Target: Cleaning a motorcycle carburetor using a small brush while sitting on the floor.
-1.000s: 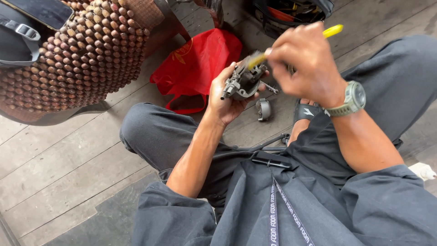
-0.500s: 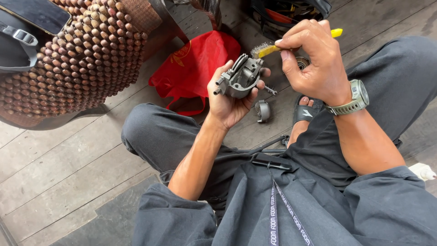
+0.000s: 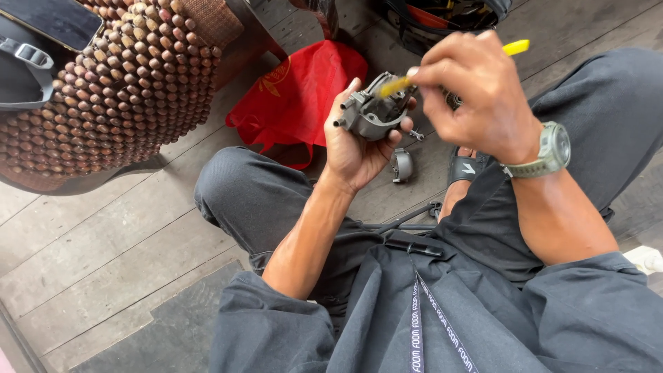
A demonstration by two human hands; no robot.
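We sit on a plank floor [image 3: 103, 249], a beaded seat cover [image 3: 131, 76] at ten o'clock and a red bag [image 3: 297, 97] at twelve. Our left hand [image 3: 356, 148] has its grip clamped around a grey metal carburettor-like body [image 3: 376, 114], held above the knees at about one o'clock. Our right hand [image 3: 476, 93] pinches a yellow-handled tool [image 3: 514, 47], its tip set into the body's top. If the tip slips out, we judge it could jab the left palm or mar the fitting. A small metal clamp [image 3: 402, 166] and a loose screw [image 3: 414, 135] lie on the floor below and could roll between the planks.
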